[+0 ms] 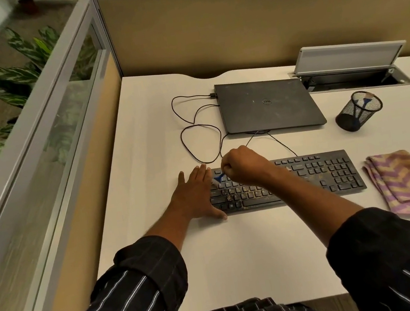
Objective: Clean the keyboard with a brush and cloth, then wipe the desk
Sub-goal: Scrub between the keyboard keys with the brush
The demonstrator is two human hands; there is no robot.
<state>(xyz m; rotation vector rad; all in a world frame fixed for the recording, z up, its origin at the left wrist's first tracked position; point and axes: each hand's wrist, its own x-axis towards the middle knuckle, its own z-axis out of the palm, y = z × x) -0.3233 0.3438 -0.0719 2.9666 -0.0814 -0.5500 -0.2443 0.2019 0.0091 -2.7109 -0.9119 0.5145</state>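
One keyboard point(308, 177) lies mid-frame on the surface point(155, 136), crumbs speckling its keys. Left grip point(196, 194) is spread flat, fingers straight, over the keyboard's left end. Right grip point(242, 165) is clamped round one small blue brush point(219, 178), tip at the upper-left keys. One folded cloth point(401, 179), purple and tan, sits just right of the keyboard. One closed laptop point(268, 103) lies above. One mesh cup point(347, 120), right of frame, holds a single blue tool point(366, 103).
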